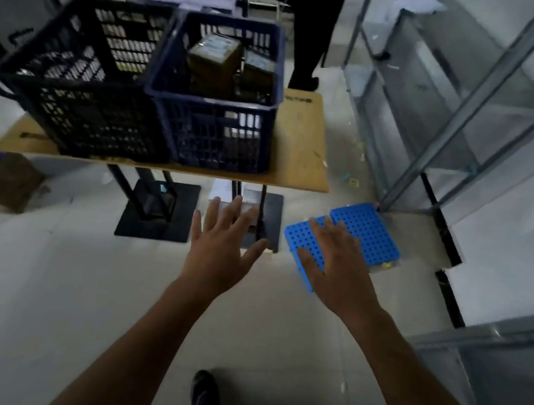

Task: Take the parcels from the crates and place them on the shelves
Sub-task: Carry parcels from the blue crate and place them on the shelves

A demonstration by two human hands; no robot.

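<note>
hands first: both of ours reach out ahead, side by side, and hold nothing. our left hand (220, 247) has its fingers spread wide and straight, back of the hand up, and in the view it sits in front of the table's black feet. our right hand (334, 270) is likewise released, fingers straight and a little apart. it lies over a bright blue perforated panel (368, 234) on the floor, and we cannot tell whether it touches it.

the parcels (213, 59) are in the blue crate (220, 137): brownish boxes with pale labels on top, at least two side by side, blurred. this crate stands on the wooden table (299, 139), pressed against the black crate (95, 116) on its left; we cannot make out what the black crate holds. the metal shelves (463, 101) rise to our right, well apart from the crates, with a crumpled white thing (415, 2) on an upper level. behind the table stands another person in dark trousers (312, 24). a brown cardboard box (8, 179) sits on the floor at far left, and our dark shoe (203, 395) shows near the bottom edge.
</note>
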